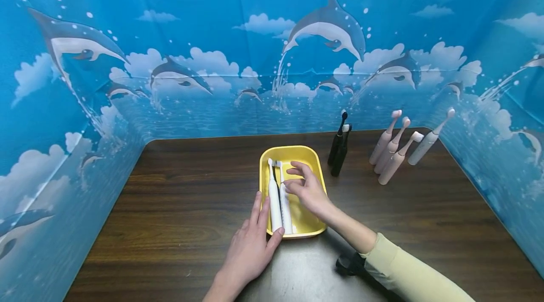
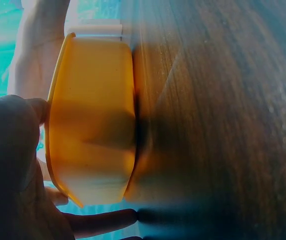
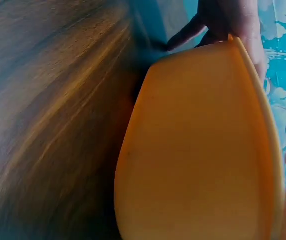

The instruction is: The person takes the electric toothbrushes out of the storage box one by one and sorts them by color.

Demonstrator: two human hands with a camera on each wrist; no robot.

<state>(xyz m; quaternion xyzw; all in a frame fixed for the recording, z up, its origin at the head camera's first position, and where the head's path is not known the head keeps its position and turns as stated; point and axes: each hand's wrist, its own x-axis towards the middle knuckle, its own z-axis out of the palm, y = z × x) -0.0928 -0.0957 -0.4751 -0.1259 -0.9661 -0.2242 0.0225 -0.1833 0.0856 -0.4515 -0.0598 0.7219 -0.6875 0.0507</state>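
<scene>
Two white electric toothbrushes, a left one (image 1: 275, 203) and a right one (image 1: 286, 212), lie side by side in a yellow tray (image 1: 312, 226), heads toward its far end. A dark strip shows between them. My left hand (image 1: 250, 250) rests along the tray's near left corner, fingers extended by the left wall and thumb at the near rim. Over the tray's right side reaches my right hand (image 1: 310, 191), its fingers spread and slightly bent, fingertips right by the neck of the right toothbrush. In the right wrist view the tray's outer wall (image 3: 197, 145) hides most of this hand.
Two black toothbrushes (image 1: 339, 151) stand right of the tray's far end. Farther right stand several pink toothbrushes (image 1: 391, 167) and a pale grey one (image 1: 423, 147). A dolphin-print curtain (image 1: 238, 56) encloses the brown wooden table (image 1: 182, 207) at the back and sides.
</scene>
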